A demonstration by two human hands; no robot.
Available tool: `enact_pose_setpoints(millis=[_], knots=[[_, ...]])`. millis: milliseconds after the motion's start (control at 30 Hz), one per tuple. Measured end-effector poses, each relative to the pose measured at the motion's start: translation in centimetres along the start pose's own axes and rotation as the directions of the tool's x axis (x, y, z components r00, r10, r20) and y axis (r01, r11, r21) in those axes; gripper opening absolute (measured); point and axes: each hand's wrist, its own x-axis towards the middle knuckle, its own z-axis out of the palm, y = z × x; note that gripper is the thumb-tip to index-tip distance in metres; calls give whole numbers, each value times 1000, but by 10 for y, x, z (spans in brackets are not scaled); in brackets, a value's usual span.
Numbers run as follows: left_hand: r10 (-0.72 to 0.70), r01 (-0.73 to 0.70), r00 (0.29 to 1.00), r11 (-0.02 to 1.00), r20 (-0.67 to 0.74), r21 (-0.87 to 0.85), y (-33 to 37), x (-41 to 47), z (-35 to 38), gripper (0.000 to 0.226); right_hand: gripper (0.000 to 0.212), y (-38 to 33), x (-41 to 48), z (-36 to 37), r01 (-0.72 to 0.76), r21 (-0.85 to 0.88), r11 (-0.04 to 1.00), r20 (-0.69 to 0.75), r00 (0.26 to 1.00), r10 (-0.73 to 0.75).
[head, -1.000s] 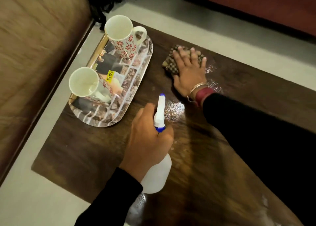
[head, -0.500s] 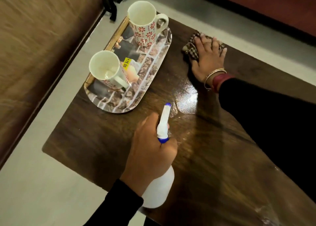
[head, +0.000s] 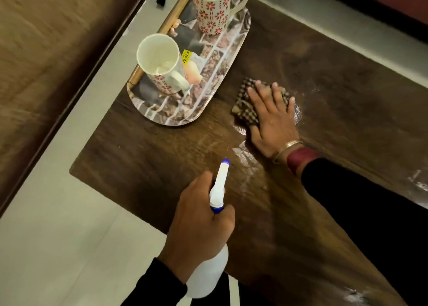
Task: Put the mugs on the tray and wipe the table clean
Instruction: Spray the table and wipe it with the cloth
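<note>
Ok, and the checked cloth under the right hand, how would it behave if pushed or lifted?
Probably floppy: the checked cloth is bunched in folds under the right hand. It likely slides easily, since the table around it shines wet. Lifted, it would likely droop, perhaps damp.

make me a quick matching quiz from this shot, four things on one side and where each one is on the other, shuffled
Things:
1. spray bottle
2. checked cloth
3. tray
4. far mug

Places:
A. pressed under the flat right hand
B. gripped by the left hand
C. standing upright on the tray
D. lying on the wooden table

Pairs: 1-B, 2-A, 3-D, 4-C
</note>
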Motion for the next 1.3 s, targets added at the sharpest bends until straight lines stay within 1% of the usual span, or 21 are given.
enact_pose_setpoints(millis=[33,100,200,267,300,367,433,500,567,600,667,733,800,867,933,967,1033,1100,1167,1233,1300], knots=[[-15,15,1000,1000,3,-5,-4,-7,0,29,89,-8,5,3,-75,8,997,-24,997,75],[-28,28,999,1000,19,6,-10,-23,0,34,92,-28,-4,9,-108,-4,994,-33,994,107],[-44,44,998,999,37,-3,-19,-44,0,39,96,-60,-62,29,115,-49,992,4,993,-115],[-53,53,998,999,-13,8,-24,-54,-1,37,96,-77,-119,45,293,-73,953,70,955,-288],[-19,21,998,999,-55,48,-28,-56,-2,42,96,-79,-143,51,358,-75,931,93,932,-351],[6,-3,999,998,-41,68,-37,-63,-1,51,99,-67,-167,53,416,-88,905,116,907,-405],[-77,77,996,997,45,14,-37,-71,-3,53,103,-41,-152,45,319,-115,941,105,946,-308],[-61,61,998,998,30,-13,-41,-81,-3,54,100,-17,-116,32,40,-73,997,14,999,-39],[-83,84,996,996,16,-35,-44,-86,-2,56,93,-8,-73,16,-263,51,963,-36,964,265],[-92,93,995,995,26,-36,-43,-90,-3,56,93,-13,-64,14,-339,69,938,-47,938,342],[-78,79,997,996,21,-40,-46,-95,-5,54,94,-36,-77,25,-275,25,961,-67,959,276],[-36,36,999,999,7,-14,-50,-99,-8,49,99,-70,-134,48,-55,-19,998,-29,998,54],[-24,24,1000,999,-2,-34,-48,-106,-9,42,101,-99,-208,71,132,-40,990,40,991,-130],[-13,15,999,999,31,-44,-49,-115,-8,43,99,-104,-264,88,211,-45,976,68,976,-208],[-32,33,995,999,99,-6,-52,-122,-2,50,100,-82,-281,84,193,-49,980,71,979,-189],[-51,49,992,999,116,17,-52,-126,1,52,102,-63,-278,79,141,-53,989,59,989,-138],[-8,3,995,999,95,52,-55,-134,13,55,102,-25,-264,63,-87,-24,996,11,996,87],[-27,26,999,999,42,26,-58,-141,22,57,97,-7,-237,52,-328,34,944,-47,943,329],[-47,47,999,999,18,21,-59,-143,27,55,96,-22,-208,52,-461,73,884,-95,879,467],[-59,58,998,998,28,26,-64,-139,30,51,96,-58,-188,57,-443,85,892,-115,885,451],[-29,28,999,999,41,19,-65,-132,26,47,94,-101,-191,71,-288,66,955,-90,952,293]])
